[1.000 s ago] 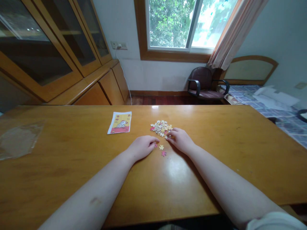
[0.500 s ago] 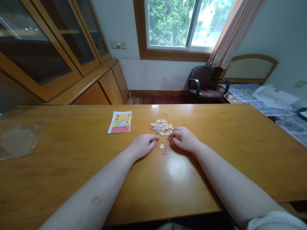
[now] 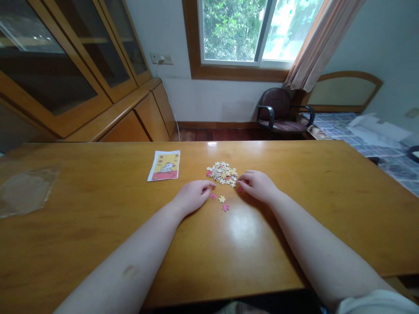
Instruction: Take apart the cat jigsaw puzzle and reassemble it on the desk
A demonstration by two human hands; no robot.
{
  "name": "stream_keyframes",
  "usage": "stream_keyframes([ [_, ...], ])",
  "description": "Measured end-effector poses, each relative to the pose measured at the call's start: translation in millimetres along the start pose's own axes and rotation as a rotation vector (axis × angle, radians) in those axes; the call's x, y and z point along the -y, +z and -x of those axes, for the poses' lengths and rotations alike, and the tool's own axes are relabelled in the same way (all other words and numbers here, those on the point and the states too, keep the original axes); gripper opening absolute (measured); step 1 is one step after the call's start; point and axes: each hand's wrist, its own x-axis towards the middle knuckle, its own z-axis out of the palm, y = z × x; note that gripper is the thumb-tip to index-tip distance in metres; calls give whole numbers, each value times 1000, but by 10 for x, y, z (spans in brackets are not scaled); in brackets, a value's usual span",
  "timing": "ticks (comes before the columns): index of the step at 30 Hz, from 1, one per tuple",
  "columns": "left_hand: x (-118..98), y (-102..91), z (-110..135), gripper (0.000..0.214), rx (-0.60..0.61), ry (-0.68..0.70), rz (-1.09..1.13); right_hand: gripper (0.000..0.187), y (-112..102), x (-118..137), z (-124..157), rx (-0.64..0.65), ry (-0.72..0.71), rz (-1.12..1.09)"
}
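A small pile of yellow, white and pink puzzle pieces (image 3: 221, 173) lies mid-table. My right hand (image 3: 259, 186) rests just right of the pile, fingers curled, with the fingertips pinched on a pink piece (image 3: 240, 189). My left hand (image 3: 193, 196) lies on the table below and left of the pile, fingers curled under, tips beside a loose pink piece (image 3: 212, 196). A yellow piece (image 3: 221, 199) and another pink piece (image 3: 225, 207) lie loose between my hands.
A picture card (image 3: 164, 165) lies left of the pile on the wooden table (image 3: 98, 218). A crumpled clear plastic bag (image 3: 26, 189) sits at the far left. Beyond the table are glass-door cabinets (image 3: 65, 65), a dark armchair (image 3: 278, 111) and a bed (image 3: 376, 139).
My right hand has slid a little to the right, away from the pile, taking a pink piece along. My left hand has barely moved.
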Motion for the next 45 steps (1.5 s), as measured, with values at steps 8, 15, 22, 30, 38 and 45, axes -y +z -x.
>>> stream_keyframes([
  [8,-16,16,4,35,6,5,3,18,113,93,-17,50,60,1],
  [15,-19,15,6,35,-2,3,15,27,117,91,-11,6,37,-53],
  [22,-38,-17,8,35,-6,-10,-27,11,164,97,-4,30,-44,-213],
  [30,-64,-50,10,30,51,10,-132,20,103,179,35,134,-317,-272],
  [38,-70,-19,25,32,86,66,-78,28,188,36,-34,-53,-49,37],
  [45,-68,-12,20,32,72,51,-50,17,222,91,-38,-78,-98,16],
])
